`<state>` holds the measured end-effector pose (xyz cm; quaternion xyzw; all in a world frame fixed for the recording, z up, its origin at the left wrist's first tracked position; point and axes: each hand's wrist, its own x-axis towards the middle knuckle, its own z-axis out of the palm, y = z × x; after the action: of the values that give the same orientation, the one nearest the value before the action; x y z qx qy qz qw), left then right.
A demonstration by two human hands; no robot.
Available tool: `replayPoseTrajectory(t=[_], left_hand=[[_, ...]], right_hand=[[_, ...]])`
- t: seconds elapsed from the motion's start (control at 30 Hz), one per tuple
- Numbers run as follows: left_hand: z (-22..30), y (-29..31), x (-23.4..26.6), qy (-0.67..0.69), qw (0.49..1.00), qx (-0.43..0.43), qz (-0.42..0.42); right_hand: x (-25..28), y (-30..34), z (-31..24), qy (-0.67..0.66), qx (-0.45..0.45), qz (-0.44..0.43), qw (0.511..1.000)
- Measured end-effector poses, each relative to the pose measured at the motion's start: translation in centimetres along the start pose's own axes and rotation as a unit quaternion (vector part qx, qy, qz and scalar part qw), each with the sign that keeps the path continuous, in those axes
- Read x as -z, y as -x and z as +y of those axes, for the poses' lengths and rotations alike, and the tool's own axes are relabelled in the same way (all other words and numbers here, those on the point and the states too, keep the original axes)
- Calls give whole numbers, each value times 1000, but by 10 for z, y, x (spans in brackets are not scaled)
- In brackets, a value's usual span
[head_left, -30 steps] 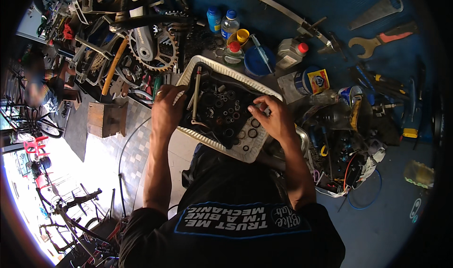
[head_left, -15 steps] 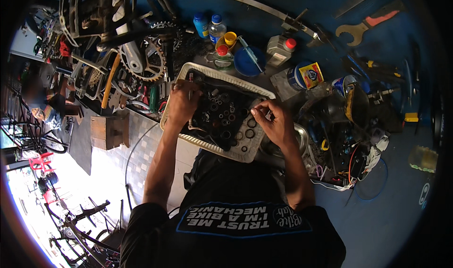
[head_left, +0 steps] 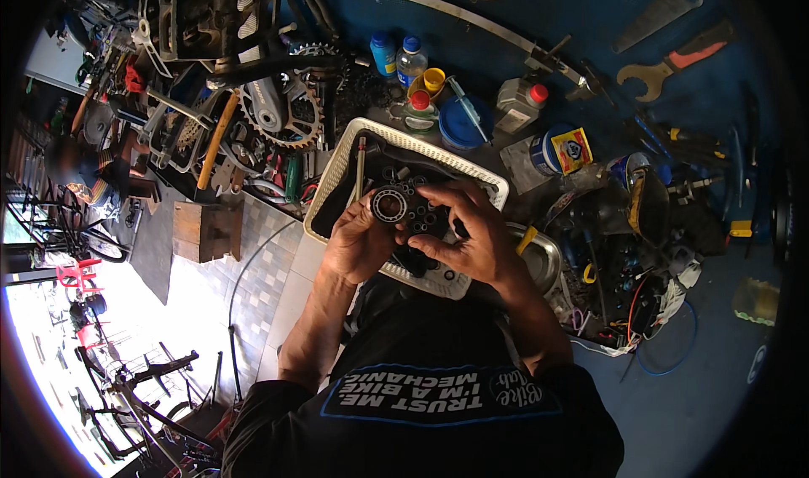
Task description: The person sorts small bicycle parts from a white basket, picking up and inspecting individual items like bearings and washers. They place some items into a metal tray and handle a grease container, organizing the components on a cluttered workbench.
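Observation:
My left hand (head_left: 352,246) is closed around a round ball bearing (head_left: 390,218), a dark ring with a circle of small balls, held up over the tray. Close on its right is my right hand (head_left: 479,235), thumb and fingers apart with nothing visible between them. Beneath both hands lies a cream plastic tray (head_left: 497,183) with a perforated rim. It holds black material (head_left: 341,196) with several small rings and round metal parts (head_left: 419,217) on it, partly hidden by my hands. A thin stick-like rod (head_left: 361,162) leans inside the tray's left end.
Behind the tray stand a red-capped bottle (head_left: 420,116), a blue tub (head_left: 463,124) and a grey bottle (head_left: 516,106). Chainrings (head_left: 308,124) and an orange-handled tool (head_left: 217,141) crowd the left. At right are a metal bowl (head_left: 548,263) and cluttered tools.
My left hand has come from the tray's left end toward the middle and now holds up the bearing. My right hand has moved left toward it, its fingers spreading. The view has shifted slightly.

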<state>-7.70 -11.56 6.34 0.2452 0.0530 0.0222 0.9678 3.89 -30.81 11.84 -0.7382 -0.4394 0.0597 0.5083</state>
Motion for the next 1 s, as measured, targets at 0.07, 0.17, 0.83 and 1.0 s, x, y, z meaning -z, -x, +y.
replayPoseTrajectory(t=[0.07,0.17,0.83,1.0], left_hand=[[-2,1,-17,3,1000,1,17],[-3,6,-34,5,999,7,45],[-8,11,-26,28,999,32,24],[-9,16,-29,28,998,29,41]], right_hand=[[1,-4,-9,-18,-39,-23,999],[3,-6,-13,-44,-55,-33,997],[8,-1,-14,-32,-4,-8,999],[9,2,-22,-33,-8,-8,999]])
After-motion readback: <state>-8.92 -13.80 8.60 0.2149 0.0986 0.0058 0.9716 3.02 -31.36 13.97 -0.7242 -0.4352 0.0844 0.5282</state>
